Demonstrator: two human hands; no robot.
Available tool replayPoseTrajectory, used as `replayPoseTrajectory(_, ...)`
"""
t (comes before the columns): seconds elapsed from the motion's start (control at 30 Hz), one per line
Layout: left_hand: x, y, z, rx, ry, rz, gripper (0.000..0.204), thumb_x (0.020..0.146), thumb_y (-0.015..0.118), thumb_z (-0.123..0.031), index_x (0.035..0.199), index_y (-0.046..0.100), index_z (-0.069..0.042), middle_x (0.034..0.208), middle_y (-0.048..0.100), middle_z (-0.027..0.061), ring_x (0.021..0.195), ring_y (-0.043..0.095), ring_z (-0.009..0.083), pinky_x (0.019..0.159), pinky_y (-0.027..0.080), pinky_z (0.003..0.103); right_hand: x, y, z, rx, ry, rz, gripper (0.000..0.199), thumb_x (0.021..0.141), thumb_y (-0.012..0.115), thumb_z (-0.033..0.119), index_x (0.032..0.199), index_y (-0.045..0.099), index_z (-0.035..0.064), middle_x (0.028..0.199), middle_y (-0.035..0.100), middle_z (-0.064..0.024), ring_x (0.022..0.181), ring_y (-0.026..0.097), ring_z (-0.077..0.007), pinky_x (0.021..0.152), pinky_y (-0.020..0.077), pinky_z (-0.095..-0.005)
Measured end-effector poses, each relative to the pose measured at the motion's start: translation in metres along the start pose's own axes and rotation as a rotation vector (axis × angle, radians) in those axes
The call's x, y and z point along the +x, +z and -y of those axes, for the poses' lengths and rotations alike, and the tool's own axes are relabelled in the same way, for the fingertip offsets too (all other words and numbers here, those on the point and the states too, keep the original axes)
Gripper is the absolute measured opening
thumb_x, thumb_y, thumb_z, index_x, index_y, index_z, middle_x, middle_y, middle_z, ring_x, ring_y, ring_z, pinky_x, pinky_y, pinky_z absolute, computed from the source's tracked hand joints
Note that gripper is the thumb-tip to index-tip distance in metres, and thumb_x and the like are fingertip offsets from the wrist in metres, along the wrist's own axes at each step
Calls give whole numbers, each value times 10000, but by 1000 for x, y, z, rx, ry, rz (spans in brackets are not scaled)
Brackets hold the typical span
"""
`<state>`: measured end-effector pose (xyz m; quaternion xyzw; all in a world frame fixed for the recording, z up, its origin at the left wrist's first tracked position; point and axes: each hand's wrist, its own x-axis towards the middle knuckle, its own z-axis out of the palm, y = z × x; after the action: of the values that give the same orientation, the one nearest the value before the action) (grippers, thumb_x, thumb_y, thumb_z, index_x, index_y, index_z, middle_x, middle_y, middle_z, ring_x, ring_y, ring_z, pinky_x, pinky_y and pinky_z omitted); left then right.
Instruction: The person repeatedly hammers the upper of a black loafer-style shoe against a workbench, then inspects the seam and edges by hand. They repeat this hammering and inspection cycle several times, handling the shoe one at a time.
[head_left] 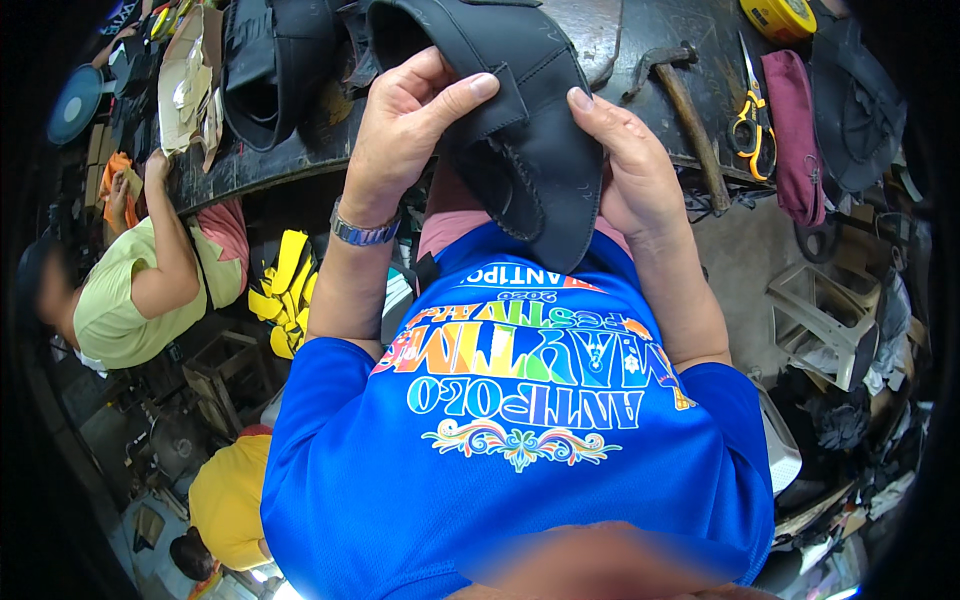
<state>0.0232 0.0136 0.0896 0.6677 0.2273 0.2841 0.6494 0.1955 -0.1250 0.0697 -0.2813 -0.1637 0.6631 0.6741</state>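
Between both hands is a black sandal upper (530, 130), made of smooth leather-like sheet with stitched seams, a strap and a ragged inner edge. My left hand (405, 125) grips its strap side, thumb pressed on a square tab and fingers curled behind. On the other side, my right hand (640, 160) pinches the edge, its thumb in front and the other fingers mostly hidden behind the piece. The upper hangs over my lap at the edge of the dark worktable (590, 25). Another black upper (275, 70) lies on the table beyond my left hand.
Right of my hands lie a hammer (690, 125), yellow-handled scissors (752, 130), a maroon pouch (795, 135), a yellow roll (780, 15) and another black piece (855, 105). Yellow cut pieces (290, 290) are bundled low left. Two people (140, 290) sit leftward; a stool (825, 320) stands right.
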Motion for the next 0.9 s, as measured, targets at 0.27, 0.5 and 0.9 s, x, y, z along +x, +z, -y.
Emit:
replayPoseTrajectory(0.27,-4,23,-2,157,141,-130,233,918,731,-119,1104,683,13,984,735,84,884,696,116,795,561,231,-6,5,-3,-257,-105,-76,341,870,744,62,1184,637,-18,1025,715,-87,886,692,-117,797,574,-256)
replayPoseTrajectory(0.5,-7,36,3,313,211,-196,217,899,742,-90,1075,675,20,930,737,82,828,705,119,741,556,232,-5,4,-3,-264,-136,-116,350,826,776,38,1150,655,-13,997,718,-84,869,691,-122,801,569,-264)
replayPoseTrajectory(0.9,-11,27,8,685,581,-298,172,888,719,-116,1038,715,-32,1012,647,124,950,624,272,809,498,337,12,-26,27,-316,132,-152,328,791,798,89,1081,693,-23,978,731,-129,820,718,-195,769,591,-310)
